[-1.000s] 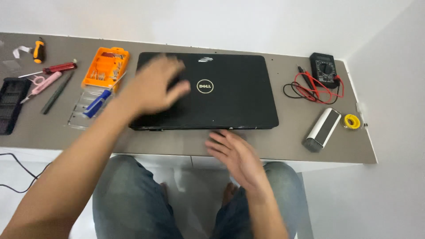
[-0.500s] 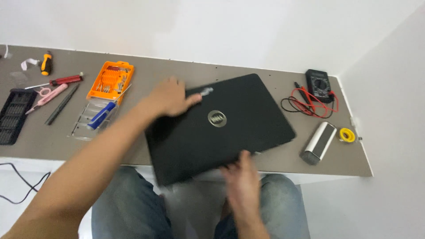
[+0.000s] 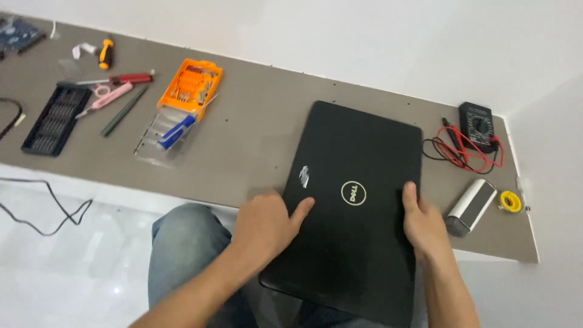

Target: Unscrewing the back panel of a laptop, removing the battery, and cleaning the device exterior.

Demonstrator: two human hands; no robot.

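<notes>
Black laptop (image 3: 355,206) overhangs the counter (image 3: 243,140) edge toward 6 o'clock, left hand (image 3: 267,222) and right hand (image 3: 425,222) each grasping a side; a loosened grip could drop it.

laptop (image 3: 355,206) near corner cut off by bottom edge | left fingers under its edge hidden | blue board (image 3: 18,30) cropped

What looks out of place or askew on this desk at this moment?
The closed black laptop sits turned at an angle, its near end hanging past the desk edge over the person's lap. The left hand and right hand grip its two sides. Nothing looks spilled or broken.
</notes>
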